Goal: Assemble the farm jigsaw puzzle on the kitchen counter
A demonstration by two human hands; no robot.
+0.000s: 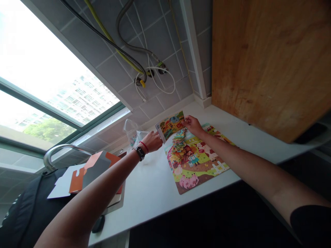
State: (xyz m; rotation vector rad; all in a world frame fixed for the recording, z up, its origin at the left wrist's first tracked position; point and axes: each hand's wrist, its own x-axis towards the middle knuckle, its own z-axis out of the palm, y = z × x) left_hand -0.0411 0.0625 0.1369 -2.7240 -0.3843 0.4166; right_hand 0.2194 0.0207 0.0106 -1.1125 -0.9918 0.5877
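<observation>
A small picture card with a colourful animal scene is held up at a slant between my two hands. My left hand, with a watch and a red band at its wrist, grips the card's left edge. At the opposite end, the fingers of my right hand pinch the right edge. Just below the card, a pile of puzzle pieces sits on an assembled farm jigsaw puzzle, covering part of its left side. The fingertips of my left hand are partly hidden.
A clear plastic bag stands by the wall behind my left hand. Left of it, an opened orange and grey box lies over the sink, near the curved faucet. A large wooden board rises at the right of the white counter.
</observation>
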